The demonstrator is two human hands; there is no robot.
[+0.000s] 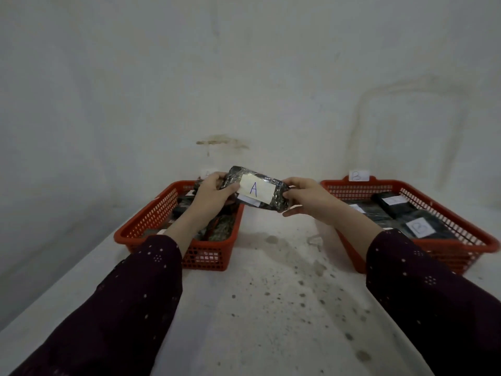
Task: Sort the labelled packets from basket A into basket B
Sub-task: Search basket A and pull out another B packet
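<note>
Risk, sorting: the held packet is marked "A" while the packets visible on the right carry "B", so dropping it into the right basket unread would likely mis-sort it.
Risk, grip: the wrap looks glossy and only the two ends are held; if one hand lets go early, it could slide onto the desk between the baskets.
Left basket: red plastic lattice basket (206, 257), lower left of centre, with a faint paper tag (207, 173) behind it, letter unreadable; inside lies a jumble of dark wrapped packets (222, 226), count unclear.
Left hand (210, 196): its fingers (230, 189) are curled round the packet's left end.
Packet: dark, shiny plastic-wrapped packet (275, 202) with a white paper label (254, 188), lifted at mid-frame, above the gap between the baskets and touching neither.
Right hand (309, 199): its fingers (291, 195) pinch the packet's right end.
Right basket: matching red lattice basket (444, 257), right edge of frame, paper tag reading "B" (359, 175) at its far rim; it holds several flat dark packets, one showing a "B" label (420, 227).
Desk: white, speckled desk (271, 308) carrying both baskets.
</note>
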